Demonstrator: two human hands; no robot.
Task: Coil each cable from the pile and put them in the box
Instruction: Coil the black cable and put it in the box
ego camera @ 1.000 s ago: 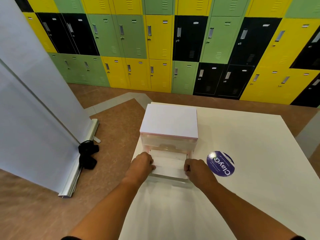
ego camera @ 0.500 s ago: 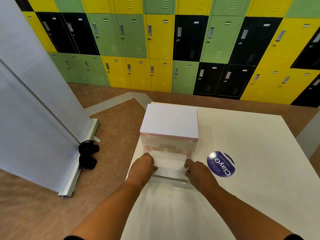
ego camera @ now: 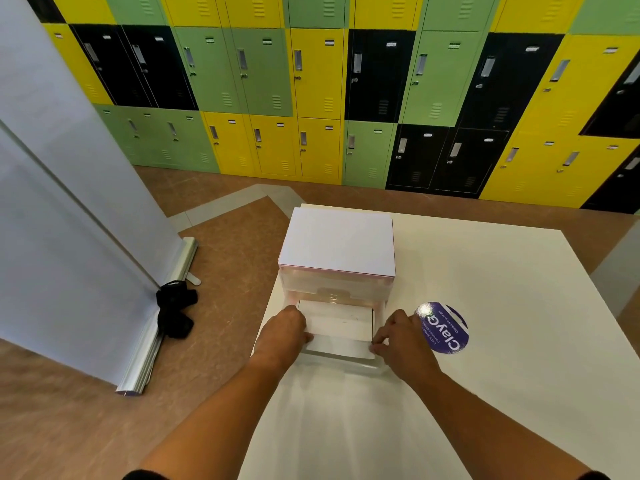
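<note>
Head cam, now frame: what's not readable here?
- Left hand grip on lower drawer: head view, fingertips hidden by its knuckles.
- Upper drawer contents: head view, frosted front.
- Sticker small print: head view, too small.
- Black bundle on floor: head view, too dark.

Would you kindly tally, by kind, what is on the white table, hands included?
Translucent plastic drawer box with white top: 1
Round purple sticker: 1
Hands gripping its drawer: 2 (left hand, right hand)
Total: 4

Mid-frame, your left hand (ego camera: 282, 336) and right hand (ego camera: 403, 344) are flanking the drawer (ego camera: 337, 325) jutting from the box (ego camera: 336, 244); a sticker (ego camera: 446, 329) is lying right of them.
</note>
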